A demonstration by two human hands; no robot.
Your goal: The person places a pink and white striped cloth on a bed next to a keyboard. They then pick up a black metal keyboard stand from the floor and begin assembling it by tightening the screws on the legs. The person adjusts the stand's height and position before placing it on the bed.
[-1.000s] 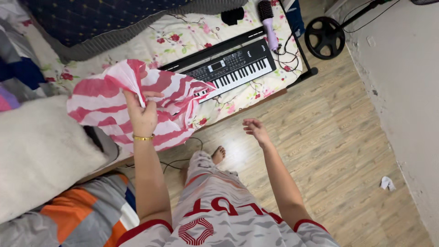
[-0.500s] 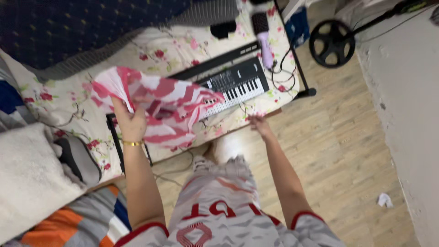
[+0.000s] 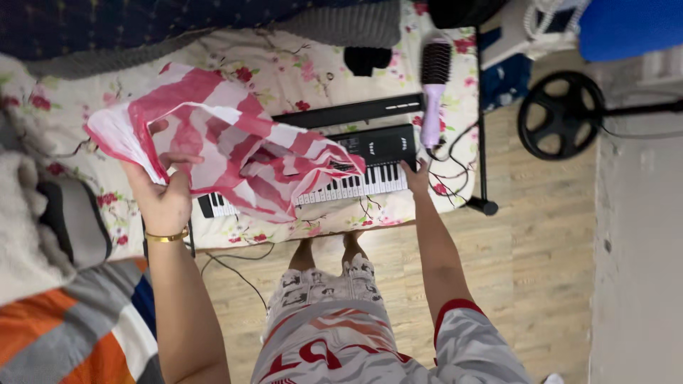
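Pink-and-white striped plastic bag (image 3: 235, 153) is up in the air over the bed, and it's pretty big, kind of billowed open and draped across the left half of the black keyboard (image 3: 356, 174). The person's left hand (image 3: 162, 195) has it pinched by the top edge, thumb and fingers closed on the plastic, gold bangle (image 3: 167, 237) on that wrist. The right hand (image 3: 416, 178) is stretched out to the keyboard's right end, resting on the corner right by the white keys. Can't really tell if it's gripping the edge or just laid on it, the fingers are mostly hidden from this angle.

The keyboard is lying flat on the floral bedsheet (image 3: 284, 71), near the edge of the bed. Just past its right end there's a lilac hot-air hairbrush (image 3: 434, 89) with a dark bristle head, cable trailing off it. A black bar thing (image 3: 348, 112) sits just behind the keyboard. A round black fan base (image 3: 558, 114) is over on the wooden floor (image 3: 512, 249), well apart from the bed, and a striped orange-and-grey blanket (image 3: 64, 327) is bunched at the lower left.
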